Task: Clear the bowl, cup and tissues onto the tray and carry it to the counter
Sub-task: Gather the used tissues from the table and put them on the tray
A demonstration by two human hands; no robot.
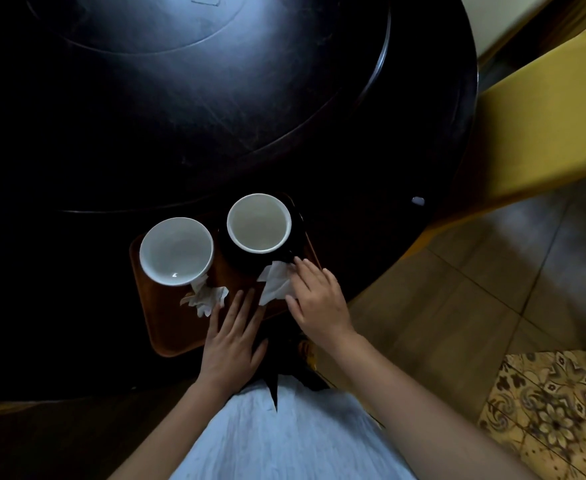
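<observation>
A brown wooden tray [177, 337] lies on the near edge of a dark round table [180, 116]. On it stand a white bowl [176, 251] at the left and a black cup with a white inside [259, 223] at the right. A crumpled tissue [205, 297] lies in front of the bowl. A second tissue [275, 284] lies by the cup, under the fingers of my right hand [316, 299]. My left hand [231, 344] rests flat on the tray's near edge, fingers spread, holding nothing.
A chair with a yellow cushion [544, 116] stands to the right of the table. A tiled floor [458, 306] and a patterned mat [554, 410] lie at the right. A small white object [418, 201] sits on the table's right edge.
</observation>
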